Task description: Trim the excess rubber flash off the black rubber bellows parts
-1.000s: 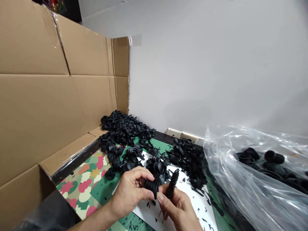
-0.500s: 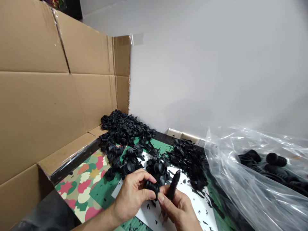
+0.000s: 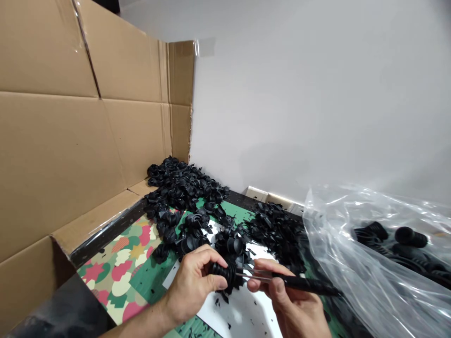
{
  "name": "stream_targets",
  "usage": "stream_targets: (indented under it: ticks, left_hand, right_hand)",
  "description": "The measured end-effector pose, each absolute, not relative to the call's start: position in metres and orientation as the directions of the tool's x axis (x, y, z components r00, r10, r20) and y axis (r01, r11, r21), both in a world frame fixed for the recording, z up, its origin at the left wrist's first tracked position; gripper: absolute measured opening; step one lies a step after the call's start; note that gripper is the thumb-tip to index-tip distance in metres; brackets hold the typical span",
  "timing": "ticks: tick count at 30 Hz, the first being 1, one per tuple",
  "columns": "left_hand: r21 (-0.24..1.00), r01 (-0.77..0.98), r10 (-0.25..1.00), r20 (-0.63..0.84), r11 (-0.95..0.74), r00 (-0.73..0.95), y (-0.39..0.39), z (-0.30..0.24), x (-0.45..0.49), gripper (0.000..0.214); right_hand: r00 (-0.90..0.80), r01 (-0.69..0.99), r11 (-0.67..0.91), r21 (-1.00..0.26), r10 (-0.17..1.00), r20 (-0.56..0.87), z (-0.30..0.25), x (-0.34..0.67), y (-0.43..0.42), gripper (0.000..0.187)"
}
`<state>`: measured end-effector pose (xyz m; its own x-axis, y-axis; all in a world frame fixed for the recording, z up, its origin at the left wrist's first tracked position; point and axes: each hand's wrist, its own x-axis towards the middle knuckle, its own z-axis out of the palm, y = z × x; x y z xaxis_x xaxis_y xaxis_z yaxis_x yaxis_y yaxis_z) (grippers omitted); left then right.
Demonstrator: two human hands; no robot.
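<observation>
My left hand grips a black ribbed rubber bellows between thumb and fingers. My right hand holds a black-handled tool like a pen, its handle pointing right. The tool's thin metal tips reach left and touch or nearly touch the bellows; I cannot tell which. Just behind my hands lies a heap of similar black rubber bellows. A pile of black rubber scraps lies to its right, close to my right hand.
The heaps rest on a white sheet over a patterned green and pink mat, with small black scraps scattered about. A cardboard wall stands at the left. A clear plastic bag holding more bellows lies at the right, before a white wall.
The tool in my right hand has swung from nearly upright to nearly level, its metal tips now at the bellows. My right hand has moved right, and the view has tilted slightly.
</observation>
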<state>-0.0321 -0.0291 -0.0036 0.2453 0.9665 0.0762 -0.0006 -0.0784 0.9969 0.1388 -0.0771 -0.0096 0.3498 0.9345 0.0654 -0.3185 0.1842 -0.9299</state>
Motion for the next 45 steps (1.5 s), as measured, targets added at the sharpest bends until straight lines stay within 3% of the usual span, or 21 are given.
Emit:
stream_targets:
  ticks: [9,16,23,32,40,43,45]
  left_hand:
    - [0.998,-0.046,0.957,0.061,-0.049,0.285,-0.031,-0.001,-0.031,0.012]
    - [0.995,-0.098,0.943,0.029,0.004,0.332,-0.031,-0.003,-0.031,0.017]
    - [0.994,-0.110,0.936,0.056,-0.018,0.348,-0.033,-0.006,-0.033,0.014]
    - [0.997,-0.049,0.942,0.080,-0.068,0.326,-0.033,-0.002,-0.031,0.010]
    - [0.991,-0.001,0.936,0.126,-0.133,0.329,-0.034,-0.004,-0.034,0.012]
    - [0.989,0.015,0.940,0.135,-0.147,0.315,-0.034,-0.005,-0.034,0.013]
    - [0.989,0.028,0.945,0.130,-0.146,0.301,-0.035,-0.004,-0.034,0.015]
  right_hand:
    - [0.406,-0.205,0.303,-0.931,0.891,0.201,-0.023,0.128,-0.077,0.024]
    - [0.379,-0.216,0.190,-0.958,0.920,0.097,-0.022,0.129,-0.077,0.022]
    - [0.384,-0.275,0.206,-0.939,0.919,0.089,-0.016,0.126,-0.078,0.022]
    - [0.329,-0.209,0.318,-0.925,0.913,0.240,-0.026,0.130,-0.078,0.018]
    - [0.324,-0.159,0.349,-0.923,0.902,0.285,-0.026,0.128,-0.078,0.017]
    - [0.299,-0.037,0.444,-0.895,0.860,0.414,-0.025,0.125,-0.079,0.018]
    - [0.262,0.140,0.528,-0.837,0.796,0.546,-0.025,0.123,-0.081,0.017]
